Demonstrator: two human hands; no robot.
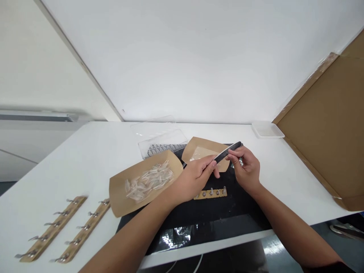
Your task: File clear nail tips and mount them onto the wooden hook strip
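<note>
A slim black nail file (233, 147) with a pale edge slants up to the right between my hands, above a black mat (227, 218). My left hand (192, 178) is closed on its lower end, thumb on top. Pinched fingers of my right hand (247, 168) touch the file's edge nearer its upper end; anything small between them is hidden. Below the hands lies a short wooden stand (211, 193) with several small clips, some carrying clear nail tips. Beside my left forearm, a brown paper tray (119, 191) holds a heap of clear nail tips.
A second paper tray (196, 144) sits behind my hands, partly covered. Clear plastic boxes (179, 137) lie at the back. Two longer clip stands (54, 229) rest at left. A shallow plastic container (267, 130) and a large cardboard box (327, 125) are at right.
</note>
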